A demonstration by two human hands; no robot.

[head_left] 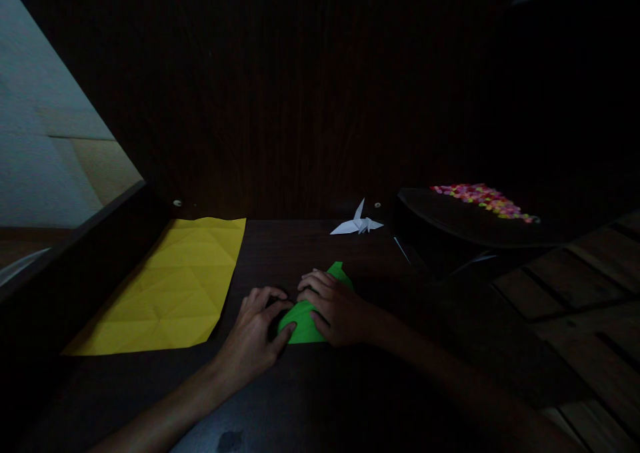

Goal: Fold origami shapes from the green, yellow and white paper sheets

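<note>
Green paper [303,325] lies mid-bench near my edge, pinned flat under both hands, left hand [255,333] and right hand [335,310], fingers spread pressing, nothing gripped, likely sharpening a crease. Yellow creased sheet [170,286] towards left edge; white crane [359,224] at back edge.

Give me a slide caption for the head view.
Both hands press green paper on a dark table.
</note>
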